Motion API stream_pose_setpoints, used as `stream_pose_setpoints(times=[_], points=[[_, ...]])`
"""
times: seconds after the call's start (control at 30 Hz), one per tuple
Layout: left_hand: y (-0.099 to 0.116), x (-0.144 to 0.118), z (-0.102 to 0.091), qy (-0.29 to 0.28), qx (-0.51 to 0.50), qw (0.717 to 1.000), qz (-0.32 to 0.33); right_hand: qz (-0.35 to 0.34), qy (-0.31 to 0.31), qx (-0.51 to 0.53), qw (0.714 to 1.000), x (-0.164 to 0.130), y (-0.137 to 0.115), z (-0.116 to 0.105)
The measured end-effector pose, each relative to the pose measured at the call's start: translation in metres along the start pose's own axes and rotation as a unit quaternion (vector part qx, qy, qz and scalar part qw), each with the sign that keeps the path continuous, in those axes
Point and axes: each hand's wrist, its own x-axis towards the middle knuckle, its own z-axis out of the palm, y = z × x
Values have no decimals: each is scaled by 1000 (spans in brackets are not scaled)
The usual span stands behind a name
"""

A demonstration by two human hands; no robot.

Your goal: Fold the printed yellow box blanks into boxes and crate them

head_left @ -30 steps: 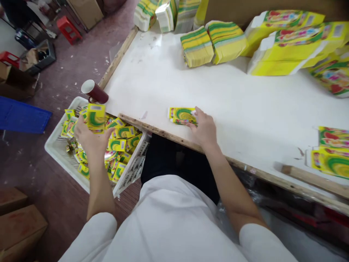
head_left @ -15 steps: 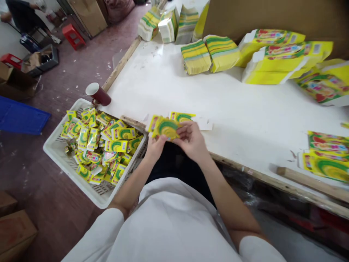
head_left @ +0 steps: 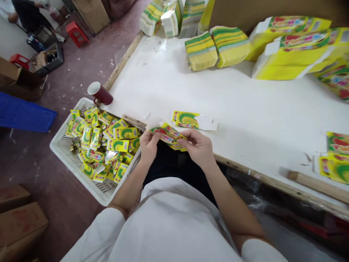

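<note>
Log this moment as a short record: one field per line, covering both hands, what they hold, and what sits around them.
left hand: grips left end of small yellow-green packet
right hand: grips its right end
flat carton: on white table, beyond the hands
white crate: left of person, full of packets
maroon mug: on its side at table corner

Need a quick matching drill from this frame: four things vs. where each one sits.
Things:
1. mug
2. crate
3. flat carton
4. carton in hands

Places:
A. on the white table, just beyond the hands
B. held by the left hand and right hand at the table's near edge
C. on the floor left of the table, full of yellow packets
D. lying on its side at the table's left corner, by the crate's far rim

Pairs: 1-D, 2-C, 3-A, 4-B
</note>
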Motion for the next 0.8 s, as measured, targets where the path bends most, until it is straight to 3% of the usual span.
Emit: stream_pose_setpoints(times=[0.07,0.17,0.23,0.33,0.4,0.47,0.53,0.6,0.67,0.73,0.8], points=[[6,4,-15,-20,80,996,21,-62,7,-78,995,3,-2,-12],[28,14,-30,-138,202,965,94,-171,20,-229,958,5,-6,-26],[44,17,-32,-211,312,915,142,-242,3,-308,920,4,-9,-28],[52,12,-22,-295,468,826,109,-297,-33,-336,893,-1,-14,-20],[47,5,-12,-291,509,807,68,-249,20,-290,924,-5,-14,-13],[39,-3,-5,-269,514,810,83,-132,82,-166,974,-9,-12,-6],[31,-10,0,-283,503,803,150,32,43,24,998,-11,-6,-2],[25,-15,1,-308,489,786,221,182,-62,193,962,-12,2,1],[23,-17,0,-311,485,775,258,253,-124,271,920,-13,10,4],[23,-17,-2,-304,490,775,259,254,-113,279,919,-14,14,6],[23,-15,-5,-303,501,779,223,209,-87,244,943,-15,15,7]])
